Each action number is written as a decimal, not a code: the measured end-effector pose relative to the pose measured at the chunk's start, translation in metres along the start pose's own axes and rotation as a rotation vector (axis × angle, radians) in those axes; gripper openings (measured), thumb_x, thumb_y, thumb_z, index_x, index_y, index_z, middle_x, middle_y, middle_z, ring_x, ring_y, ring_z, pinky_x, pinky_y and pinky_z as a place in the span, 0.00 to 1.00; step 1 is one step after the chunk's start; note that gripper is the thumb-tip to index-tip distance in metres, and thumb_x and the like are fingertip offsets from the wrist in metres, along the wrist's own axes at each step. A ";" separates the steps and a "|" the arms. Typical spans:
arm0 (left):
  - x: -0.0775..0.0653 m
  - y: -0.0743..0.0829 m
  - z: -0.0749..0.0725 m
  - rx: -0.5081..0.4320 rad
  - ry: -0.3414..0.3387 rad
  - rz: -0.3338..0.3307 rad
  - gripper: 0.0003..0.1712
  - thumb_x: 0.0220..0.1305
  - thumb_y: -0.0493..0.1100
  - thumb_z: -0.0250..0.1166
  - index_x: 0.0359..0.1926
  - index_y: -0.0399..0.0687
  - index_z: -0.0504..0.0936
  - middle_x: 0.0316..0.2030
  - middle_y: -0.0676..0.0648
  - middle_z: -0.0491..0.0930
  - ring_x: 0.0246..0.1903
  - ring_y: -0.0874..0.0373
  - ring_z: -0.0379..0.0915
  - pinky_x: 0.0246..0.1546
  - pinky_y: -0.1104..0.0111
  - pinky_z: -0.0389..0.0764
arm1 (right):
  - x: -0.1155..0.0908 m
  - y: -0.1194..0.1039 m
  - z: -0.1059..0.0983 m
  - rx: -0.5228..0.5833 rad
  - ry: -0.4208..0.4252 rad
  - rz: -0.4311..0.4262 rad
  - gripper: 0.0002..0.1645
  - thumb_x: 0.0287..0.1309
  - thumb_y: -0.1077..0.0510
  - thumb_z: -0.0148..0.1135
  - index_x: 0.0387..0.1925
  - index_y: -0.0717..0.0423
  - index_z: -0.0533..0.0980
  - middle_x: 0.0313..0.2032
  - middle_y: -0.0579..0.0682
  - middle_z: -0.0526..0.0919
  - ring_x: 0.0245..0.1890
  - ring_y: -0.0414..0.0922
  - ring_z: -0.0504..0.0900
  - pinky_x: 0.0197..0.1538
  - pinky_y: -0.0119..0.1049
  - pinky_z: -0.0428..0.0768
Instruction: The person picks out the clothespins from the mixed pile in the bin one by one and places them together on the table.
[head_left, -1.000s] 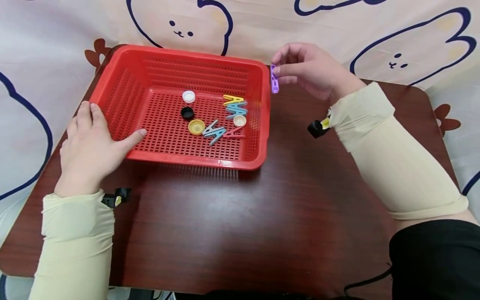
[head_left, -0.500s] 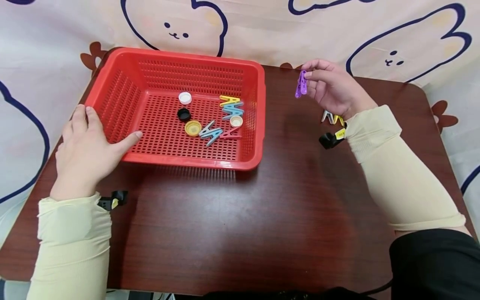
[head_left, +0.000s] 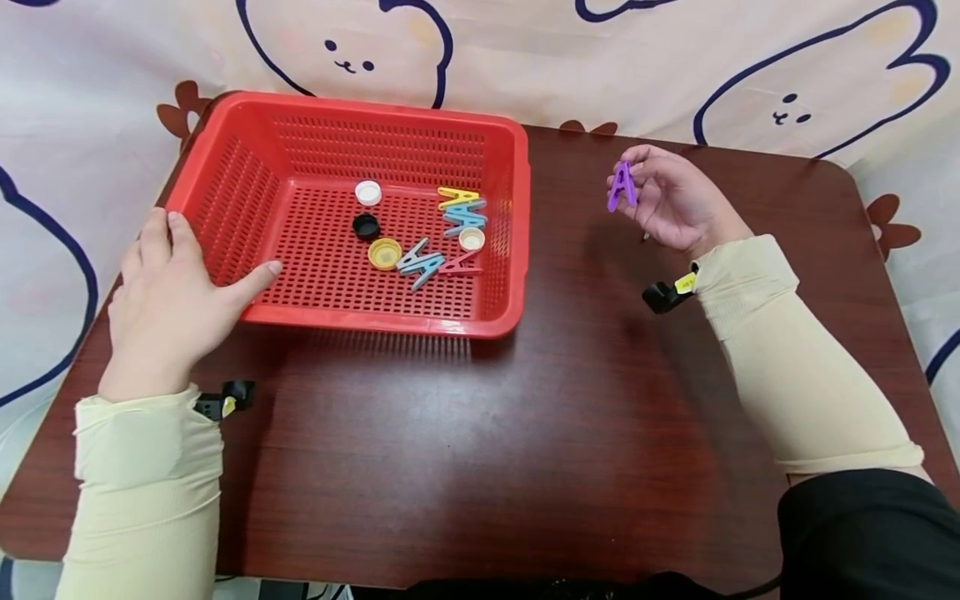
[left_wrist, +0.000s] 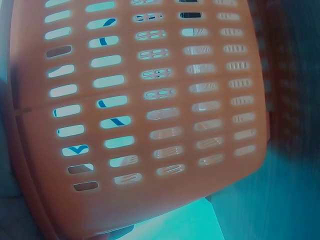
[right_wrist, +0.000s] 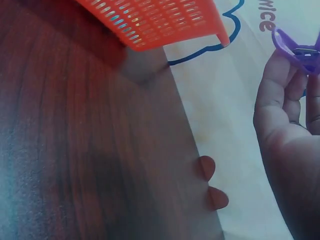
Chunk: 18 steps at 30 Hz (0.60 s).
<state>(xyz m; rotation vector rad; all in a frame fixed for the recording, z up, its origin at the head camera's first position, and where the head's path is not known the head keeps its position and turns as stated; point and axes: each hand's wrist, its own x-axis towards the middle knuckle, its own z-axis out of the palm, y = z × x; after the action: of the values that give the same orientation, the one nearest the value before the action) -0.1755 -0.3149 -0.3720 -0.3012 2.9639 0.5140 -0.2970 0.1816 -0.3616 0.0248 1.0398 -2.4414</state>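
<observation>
At the basket's left corner my left hand (head_left: 166, 300) rests on the rim, its fingers straight along the side and the thumb spread over the front edge. The red perforated plastic basket (head_left: 345, 320) holds several clothespins and bottle caps. To the right of it, above the table, my right hand (head_left: 674, 200) pinches a purple clothespin (head_left: 622, 186) between thumb and fingertips, its legs pointing down in the head view. In the right wrist view, the purple clothespin (right_wrist: 301, 52) shows at the fingertips. The left wrist view shows the slotted basket wall (left_wrist: 135, 200) but no hand.
Inside the basket lie a yellow clothespin (head_left: 457, 197), blue ones (head_left: 465, 218), a pink one (head_left: 460, 265), and white (head_left: 368, 193), black (head_left: 366, 226) and gold (head_left: 385, 254) caps. The brown table (head_left: 480, 467) meets a printed cloth (head_left: 525, 50) behind.
My right hand has carried the purple clothespin right and nearer, away from the basket's right end. White and yellow clothespins seen near that wrist are now almost hidden. The left hand stays on the rim.
</observation>
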 end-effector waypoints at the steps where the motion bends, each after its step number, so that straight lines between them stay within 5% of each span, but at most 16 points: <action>1: 0.000 0.000 0.000 -0.002 0.000 -0.001 0.66 0.68 0.73 0.53 0.79 0.29 0.32 0.77 0.25 0.34 0.74 0.24 0.35 0.61 0.24 0.57 | 0.000 0.000 -0.001 0.001 0.005 0.004 0.08 0.71 0.75 0.49 0.38 0.71 0.75 0.35 0.63 0.80 0.35 0.55 0.84 0.43 0.44 0.88; 18: 0.000 0.001 0.000 -0.014 -0.003 -0.004 0.65 0.68 0.72 0.54 0.79 0.31 0.32 0.78 0.26 0.33 0.75 0.25 0.34 0.62 0.24 0.56 | -0.001 -0.011 -0.036 -0.009 0.201 0.015 0.08 0.71 0.73 0.54 0.40 0.71 0.80 0.35 0.64 0.85 0.35 0.54 0.87 0.40 0.43 0.88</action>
<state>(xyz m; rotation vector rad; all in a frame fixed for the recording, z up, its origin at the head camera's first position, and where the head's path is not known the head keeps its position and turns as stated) -0.1755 -0.3143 -0.3718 -0.3069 2.9574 0.5352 -0.3074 0.2133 -0.3795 0.2790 1.1308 -2.4585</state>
